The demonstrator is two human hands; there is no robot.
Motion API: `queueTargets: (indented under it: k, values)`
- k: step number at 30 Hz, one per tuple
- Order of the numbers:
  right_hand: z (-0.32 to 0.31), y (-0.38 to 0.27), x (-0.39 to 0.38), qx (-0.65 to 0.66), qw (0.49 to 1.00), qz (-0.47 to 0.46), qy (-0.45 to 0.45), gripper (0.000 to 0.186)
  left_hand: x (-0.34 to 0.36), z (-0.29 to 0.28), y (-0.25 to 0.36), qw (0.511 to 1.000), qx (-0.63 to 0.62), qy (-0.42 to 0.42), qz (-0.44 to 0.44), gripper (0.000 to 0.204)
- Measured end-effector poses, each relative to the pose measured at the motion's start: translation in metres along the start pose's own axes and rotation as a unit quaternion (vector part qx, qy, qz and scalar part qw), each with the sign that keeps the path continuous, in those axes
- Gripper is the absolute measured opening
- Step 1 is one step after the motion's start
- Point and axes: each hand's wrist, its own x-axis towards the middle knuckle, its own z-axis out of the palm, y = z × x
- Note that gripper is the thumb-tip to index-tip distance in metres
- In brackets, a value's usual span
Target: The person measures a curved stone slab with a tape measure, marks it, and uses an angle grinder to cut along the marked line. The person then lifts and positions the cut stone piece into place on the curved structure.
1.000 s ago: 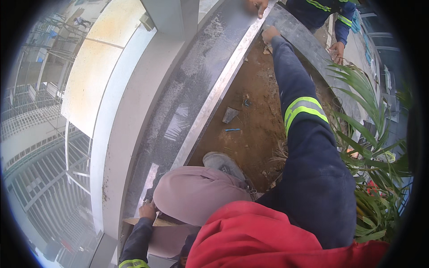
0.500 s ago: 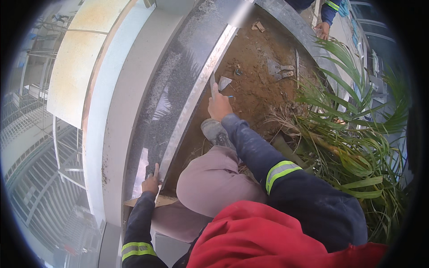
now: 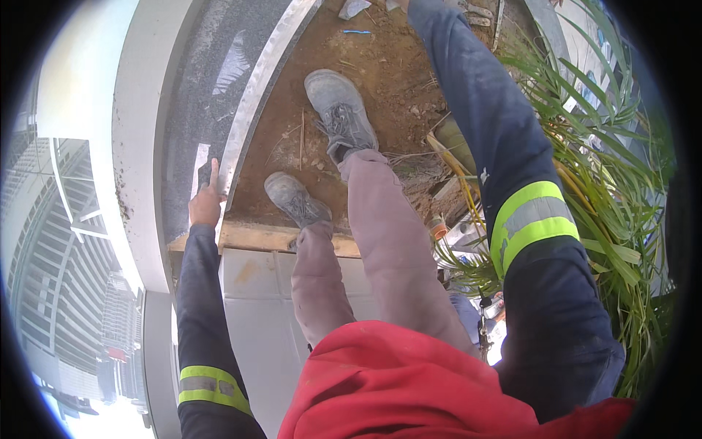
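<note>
My left hand (image 3: 205, 203) is at the near end of a long pale metal strip (image 3: 268, 79), which runs along the edge of a dark, polished stone slab (image 3: 194, 121). One finger stretches forward along the strip while the others curl around its side. Only a sliver of my right hand (image 3: 395, 4) shows at the top edge, beyond its dark blue sleeve (image 3: 457, 69). Its fingers, and anything in them, are out of view. A whitish shard (image 3: 355, 8) and a thin blue stick (image 3: 357, 31) lie on the soil nearby.
My dusty shoes (image 3: 340, 106) stand on brown soil (image 3: 274, 150) beside the slab. Behind them is a wooden board (image 3: 256, 238) bordering pale tiles (image 3: 252, 278). Palm fronds (image 3: 607, 197) crowd the right side. Left of the slab, a pale ledge (image 3: 135, 139) drops toward railings far below.
The view has shifted nearer my body, showing both shoes. My right arm now reaches farther up, its hand nearly out of frame. My left hand stays at the strip's near end.
</note>
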Motion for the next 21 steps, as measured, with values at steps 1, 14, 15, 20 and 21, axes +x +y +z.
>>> queueTargets:
  k: [1,14,15,20,21]
  values:
    - [0.0,-0.013,0.013,0.081,0.991,0.095,-0.04,0.027,0.003,-0.001,0.002,1.0,-0.008,0.003,0.0,0.107]
    - [0.132,-0.32,-0.373,0.324,0.891,0.22,-0.229,0.083,0.005,-0.009,0.01,0.999,-0.001,-0.033,0.005,0.102]
    - [0.147,-0.343,-0.42,0.316,0.885,0.198,-0.278,0.083,0.002,-0.009,0.009,1.0,0.005,-0.03,0.002,0.102]
    - [0.119,-0.32,-0.43,0.352,0.864,0.15,-0.327,0.067,0.007,-0.006,0.003,0.999,0.022,-0.029,-0.006,0.103]
    - [0.1,-0.297,-0.394,0.381,0.86,0.204,-0.272,0.06,0.006,-0.001,0.002,0.999,0.022,-0.034,-0.004,0.103]
